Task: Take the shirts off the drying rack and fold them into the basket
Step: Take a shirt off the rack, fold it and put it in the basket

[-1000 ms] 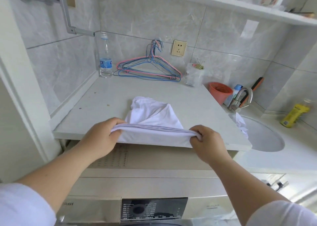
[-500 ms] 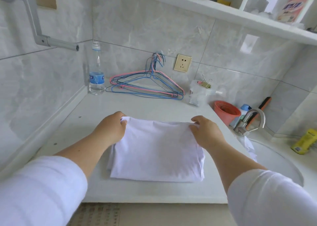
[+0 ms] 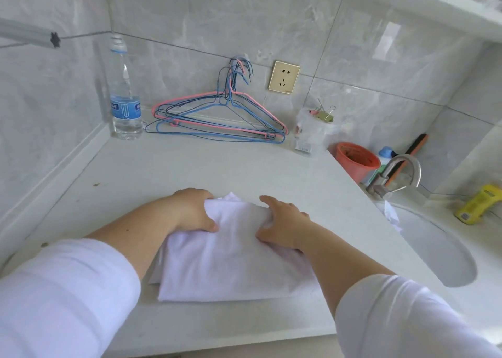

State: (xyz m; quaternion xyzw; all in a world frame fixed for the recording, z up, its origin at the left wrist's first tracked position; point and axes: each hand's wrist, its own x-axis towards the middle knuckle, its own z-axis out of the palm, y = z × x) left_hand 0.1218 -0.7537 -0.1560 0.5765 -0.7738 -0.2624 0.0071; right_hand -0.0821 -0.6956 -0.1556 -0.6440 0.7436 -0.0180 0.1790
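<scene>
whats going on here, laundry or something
Yes, laundry. A person is folding a white shirt on a pale countertop. Both hands grip its far edge: the left hand on one side, the right hand on the other. The shirt lies in a rough rectangle near the counter's front edge. Empty wire hangers sit at the back wall beside a water bottle. No basket or drying rack is in view.

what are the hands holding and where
Both hold the folded white shirt on the counter: the left hand grips its far left corner, the right hand its far right corner, thumbs on top.
</scene>
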